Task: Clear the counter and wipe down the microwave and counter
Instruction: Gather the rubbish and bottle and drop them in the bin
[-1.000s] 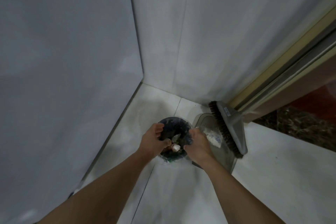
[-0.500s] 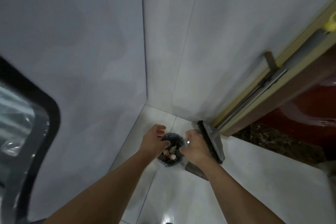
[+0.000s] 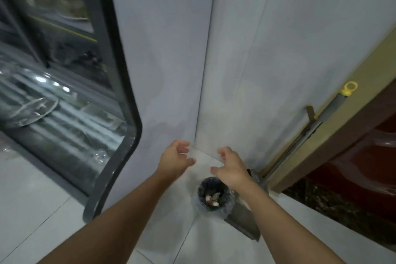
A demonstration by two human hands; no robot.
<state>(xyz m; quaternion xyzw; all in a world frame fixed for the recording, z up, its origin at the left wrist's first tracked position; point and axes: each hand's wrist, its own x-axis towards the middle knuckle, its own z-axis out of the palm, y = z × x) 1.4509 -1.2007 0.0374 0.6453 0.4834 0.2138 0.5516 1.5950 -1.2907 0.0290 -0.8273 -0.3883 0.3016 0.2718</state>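
A small round waste bin (image 3: 214, 197) lined with a clear bag stands on the white floor in the room's corner, with scraps inside. My left hand (image 3: 174, 158) hovers above and to the left of it, fingers loosely spread and empty. My right hand (image 3: 230, 166) hangs over the bin's far right rim, fingers relaxed, holding nothing. Both hands are well above the bin and apart from it.
A grey dustpan (image 3: 244, 218) lies right of the bin, and a broom handle (image 3: 304, 133) with a yellow cap leans along the door frame (image 3: 334, 122). A dark-framed glass window (image 3: 120, 83) fills the left. White tiled walls meet behind the bin.
Both hands have lifted away from the bin's rim and opened. The view has risen and tilted up, so the bin looks smaller and the window has come into sight.
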